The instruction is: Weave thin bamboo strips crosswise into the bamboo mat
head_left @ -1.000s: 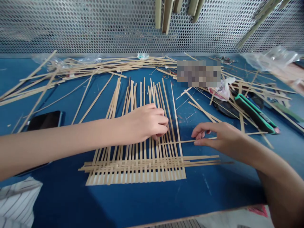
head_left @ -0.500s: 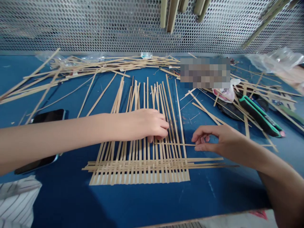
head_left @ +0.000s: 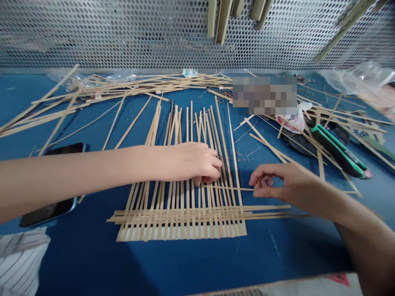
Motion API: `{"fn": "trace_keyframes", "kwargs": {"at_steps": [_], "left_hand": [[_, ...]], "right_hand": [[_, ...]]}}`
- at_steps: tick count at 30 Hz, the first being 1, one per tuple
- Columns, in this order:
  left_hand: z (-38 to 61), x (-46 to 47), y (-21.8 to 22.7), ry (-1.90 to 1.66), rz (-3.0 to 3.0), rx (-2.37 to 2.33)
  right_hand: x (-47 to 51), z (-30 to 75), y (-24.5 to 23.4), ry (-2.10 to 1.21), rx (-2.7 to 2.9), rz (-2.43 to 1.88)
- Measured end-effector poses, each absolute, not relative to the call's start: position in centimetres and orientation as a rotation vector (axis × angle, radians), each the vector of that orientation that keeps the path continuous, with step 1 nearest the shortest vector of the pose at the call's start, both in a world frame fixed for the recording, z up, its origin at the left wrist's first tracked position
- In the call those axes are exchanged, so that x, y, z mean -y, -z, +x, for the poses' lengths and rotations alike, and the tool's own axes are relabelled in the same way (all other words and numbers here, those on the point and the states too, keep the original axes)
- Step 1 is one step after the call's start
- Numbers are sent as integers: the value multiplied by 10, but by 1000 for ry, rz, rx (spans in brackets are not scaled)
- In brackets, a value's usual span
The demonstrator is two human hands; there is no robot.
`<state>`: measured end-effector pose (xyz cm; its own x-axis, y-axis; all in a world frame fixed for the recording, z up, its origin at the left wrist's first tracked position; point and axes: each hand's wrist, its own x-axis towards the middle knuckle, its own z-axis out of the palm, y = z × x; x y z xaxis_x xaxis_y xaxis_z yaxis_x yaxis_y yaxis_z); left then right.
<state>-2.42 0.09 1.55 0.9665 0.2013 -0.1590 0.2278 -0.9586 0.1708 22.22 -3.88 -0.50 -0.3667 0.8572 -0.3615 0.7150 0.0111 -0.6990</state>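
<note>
A perforated metal panel (head_left: 197, 33) is rising along the top of the frame behind a blue surface (head_left: 77, 263), and loose wooden strips (head_left: 123, 84) are lying in scattered piles across the upper left and right. A black phone (head_left: 47, 213) is lying at lower left, and a green-edged case (head_left: 338, 152) is sitting at right. A partly woven mat of pale wooden strips (head_left: 182, 222) is lying at lower centre, with its long strips fanning away from the person and a band of crosswise strips interlaced near its lower edge. The strips look light, thin and springy but liable to split if bent sharply, so their loose ends or the firm woven band seem the safest places to hold. The left hand (head_left: 193, 162) is resting on the mat, its fingers (head_left: 202, 179) curling down among the long strips, though whether they are pinching any cannot be told. The right hand (head_left: 280, 183) is curving just beside the mat, its fingers bent and its thumb (head_left: 262, 192) meeting a single crosswise strip (head_left: 243, 189), with any grip impossible to confirm.
</note>
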Motion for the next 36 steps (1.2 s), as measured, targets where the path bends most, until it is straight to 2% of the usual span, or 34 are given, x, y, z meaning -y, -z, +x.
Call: {"fn": "trace_keyframes", "kwargs": {"at_steps": [14, 19, 24, 36], "left_hand": [[-32, -1, -16, 56, 2959, -430], [-36, 26, -15, 85, 2950, -792], [-54, 66, -7, -116, 3071, -976], [-67, 75, 8, -121, 2916, -976]], "right_hand": [[44, 216, -5, -1208, 2168, -1675], [44, 223, -2, -1213, 2167, -1664], [44, 228, 5, -1203, 2215, -1676], [48, 231, 14, -1097, 2191, -1701]]}}
